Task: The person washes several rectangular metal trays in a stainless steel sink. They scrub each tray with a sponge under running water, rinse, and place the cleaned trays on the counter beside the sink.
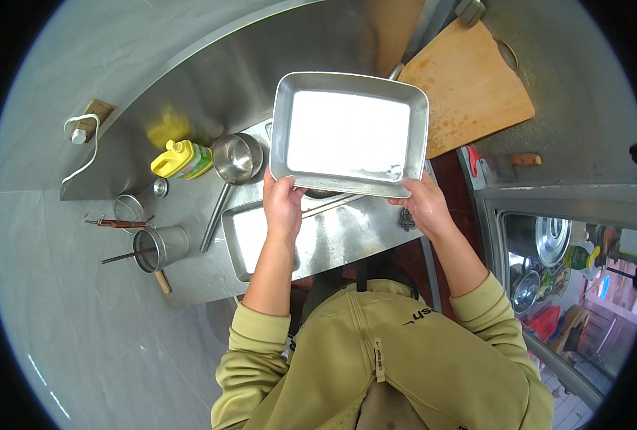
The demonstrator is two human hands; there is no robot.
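Note:
A rectangular stainless-steel tray [348,134] is held up by its near corners, its inside facing me. My left hand [282,201] grips the near left corner, thumb over the rim. At the near right corner, my right hand [425,201] holds on in the same way. Beneath, a second metal tray [234,239] lies on the steel counter [340,242], partly hidden by my left forearm. Left of the raised tray stands a steel saucepan [233,161] with a long handle. A dark scouring pad [406,219] lies by my right hand, near the counter's edge.
A yellow jug [183,160] stands by the steel backsplash. Further left are a metal pot [162,247] with a dark stick in it and a wire strainer [129,210]. At the right are a wooden cutting board [469,88], a cleaver [504,165] and a window [571,279].

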